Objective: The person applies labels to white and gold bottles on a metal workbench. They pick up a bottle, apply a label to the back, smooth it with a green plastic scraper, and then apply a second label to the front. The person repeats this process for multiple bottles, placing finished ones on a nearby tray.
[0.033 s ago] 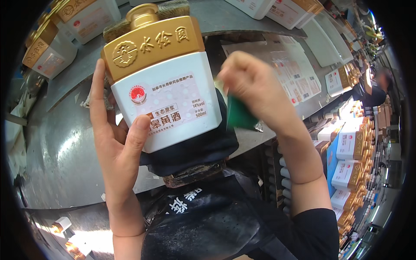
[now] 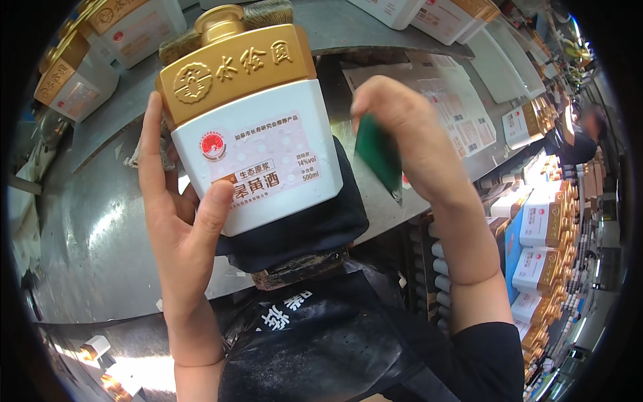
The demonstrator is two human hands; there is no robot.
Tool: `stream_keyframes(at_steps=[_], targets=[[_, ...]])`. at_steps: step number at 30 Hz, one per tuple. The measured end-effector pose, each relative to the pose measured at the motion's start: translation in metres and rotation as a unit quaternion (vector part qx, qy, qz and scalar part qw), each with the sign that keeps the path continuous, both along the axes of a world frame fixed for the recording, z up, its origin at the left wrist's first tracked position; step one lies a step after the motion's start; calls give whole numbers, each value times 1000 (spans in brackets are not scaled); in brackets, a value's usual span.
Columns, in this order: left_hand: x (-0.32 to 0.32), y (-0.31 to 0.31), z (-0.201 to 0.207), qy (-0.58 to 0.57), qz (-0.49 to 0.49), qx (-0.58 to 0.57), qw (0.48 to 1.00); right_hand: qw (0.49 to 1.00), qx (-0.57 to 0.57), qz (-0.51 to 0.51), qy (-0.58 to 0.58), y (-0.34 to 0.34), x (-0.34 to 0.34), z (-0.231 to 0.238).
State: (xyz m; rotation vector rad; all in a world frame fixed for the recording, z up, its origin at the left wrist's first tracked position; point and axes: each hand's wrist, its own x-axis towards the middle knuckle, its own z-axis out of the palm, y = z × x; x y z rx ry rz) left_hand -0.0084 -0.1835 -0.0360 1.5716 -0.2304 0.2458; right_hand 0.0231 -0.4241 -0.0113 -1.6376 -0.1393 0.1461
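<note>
A white bottle (image 2: 295, 154) with a gold shoulder and neck lies tilted in front of me, a printed label on its face. My left hand (image 2: 184, 194) grips its left side, thumb on the front near the label's lower corner and fingers partly hidden behind. Under the bottle is a support padded with black cloth (image 2: 351, 214), and its neck lies between bristly brown pads (image 2: 268, 15). To the right, my right hand (image 2: 405, 130), blurred by motion, holds a flat green scraper (image 2: 376, 155), apart from the bottle.
Sheets of printed labels (image 2: 469, 127) lie on the metal table (image 2: 100, 268) at the right. More white-and-gold bottles (image 2: 77, 87) stand at the back left and back right (image 2: 442, 20), with rows of them (image 2: 536, 224) down the right. A person (image 2: 579, 144) is at the far right.
My right hand has moved right, away from the bottle's edge, and the green scraper has turned to hang more steeply. My left hand and the bottle stay in place.
</note>
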Motion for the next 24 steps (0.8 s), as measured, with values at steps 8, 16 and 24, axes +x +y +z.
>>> stream_keyframes(at_steps=[8, 16, 24], targets=[[-2, 3, 1, 15, -10, 11, 1000, 999, 1, -13, 45, 11, -61, 9], [-3, 2, 0, 10, 12, 27, 1000, 998, -10, -19, 50, 13, -61, 2], [-3, 3, 0, 12, 14, 40, 999, 998, -22, -17, 55, 12, -61, 0]])
